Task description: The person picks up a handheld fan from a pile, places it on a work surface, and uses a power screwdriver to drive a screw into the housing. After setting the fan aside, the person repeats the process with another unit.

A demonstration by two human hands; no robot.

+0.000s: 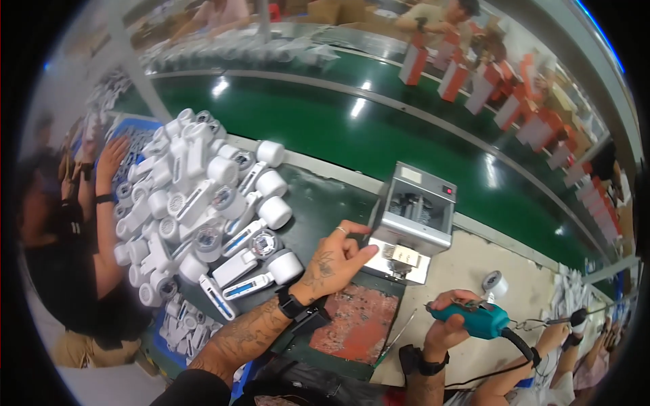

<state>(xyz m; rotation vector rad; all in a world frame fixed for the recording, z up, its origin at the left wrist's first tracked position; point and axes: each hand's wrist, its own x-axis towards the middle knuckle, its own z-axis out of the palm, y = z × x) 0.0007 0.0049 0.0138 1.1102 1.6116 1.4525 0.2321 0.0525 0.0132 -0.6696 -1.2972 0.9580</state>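
Note:
My right hand (450, 321) is wrapped round a teal electric screwdriver (479, 319) with a black cord. Its tip points left, just below a grey metal box-shaped machine (413, 227), which looks like a screw feeder. At that machine's left front corner is my left hand (338, 262), index finger and thumb stretched toward it and apart. I see nothing between those fingers; the others are curled. A big heap of white plastic devices (220, 169) with round heads and flat handles lies left of my left hand. One white round-headed piece (495, 283) sits beyond the screwdriver.
A worn red mat (355, 323) lies on the bench before me. Beyond the bench runs a green conveyor belt (318, 111). Blue bins (139, 126) with small parts stand at the left, near a co-worker (74, 271). Orange and white boxes (453, 81) line the far side.

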